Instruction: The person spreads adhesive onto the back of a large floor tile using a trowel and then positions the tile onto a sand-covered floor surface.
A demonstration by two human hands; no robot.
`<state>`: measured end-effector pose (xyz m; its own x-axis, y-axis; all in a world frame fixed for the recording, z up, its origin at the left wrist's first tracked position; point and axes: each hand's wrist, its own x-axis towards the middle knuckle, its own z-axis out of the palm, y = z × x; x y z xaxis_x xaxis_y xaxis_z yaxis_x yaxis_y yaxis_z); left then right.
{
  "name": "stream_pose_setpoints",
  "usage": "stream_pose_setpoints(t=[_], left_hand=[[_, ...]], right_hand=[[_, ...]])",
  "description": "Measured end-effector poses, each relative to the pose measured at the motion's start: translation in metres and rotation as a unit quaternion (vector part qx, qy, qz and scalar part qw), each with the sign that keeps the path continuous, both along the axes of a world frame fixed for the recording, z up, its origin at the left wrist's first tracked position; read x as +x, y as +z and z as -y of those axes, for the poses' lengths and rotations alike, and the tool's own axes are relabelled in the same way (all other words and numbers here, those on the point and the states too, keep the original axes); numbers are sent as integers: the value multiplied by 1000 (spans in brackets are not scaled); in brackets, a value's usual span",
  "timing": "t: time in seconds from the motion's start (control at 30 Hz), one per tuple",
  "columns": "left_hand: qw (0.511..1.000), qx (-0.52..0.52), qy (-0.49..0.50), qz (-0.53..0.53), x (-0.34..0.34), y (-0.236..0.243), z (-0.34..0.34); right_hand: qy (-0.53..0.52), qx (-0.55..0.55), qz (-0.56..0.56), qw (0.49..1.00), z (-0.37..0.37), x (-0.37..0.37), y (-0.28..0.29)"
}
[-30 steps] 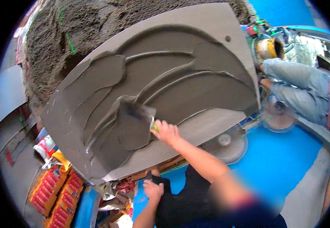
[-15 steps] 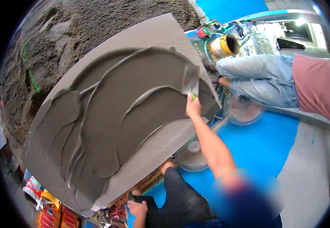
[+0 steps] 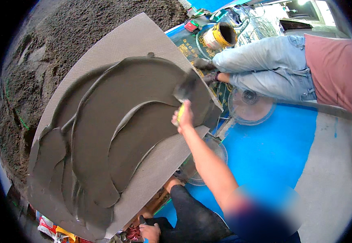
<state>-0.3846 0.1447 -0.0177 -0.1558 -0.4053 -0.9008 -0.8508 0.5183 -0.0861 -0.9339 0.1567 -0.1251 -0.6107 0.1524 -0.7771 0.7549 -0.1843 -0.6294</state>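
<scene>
My right hand is closed round the yellow handle of a scraper. Its wide blade lies against grey wet mortar, slightly blurred by motion. The mortar covers much of a large sheet with a fine ribbed surface, in smooth areas broken by curved raised ridges. Low in the view, beside my dark-trousered leg, my left hand is closed round a dark object. Only a small dark end of it shows, so its kind is unclear.
A heap of dark sand rises behind the sheet. A yellow-banded bucket and two fans, one grey-caged fan, stand right of it. Another person in jeans is close by. Blue flooring spreads below the fans.
My right hand has drawn the scraper left and slightly down across the mortar, and its blade has tilted. The whole view has shifted a little. My left hand stays low, closed.
</scene>
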Motion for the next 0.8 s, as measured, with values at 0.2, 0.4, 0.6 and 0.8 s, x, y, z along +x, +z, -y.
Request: stream_pose_setpoints(t=[0.2,0.4,0.6,0.8], left_hand=[[996,-1,19,82,11,-15,-6],[974,-17,159,161,-15,0,7],[974,-16,177,138,5,8,7],[966,-19,230,113,32,14,16]], right_hand=[[226,-10,-69,972,144,-31,2],[428,-38,-42,902,236,50,3],[600,77,-92,791,291,193,-17],[719,77,-155,673,335,320,27]])
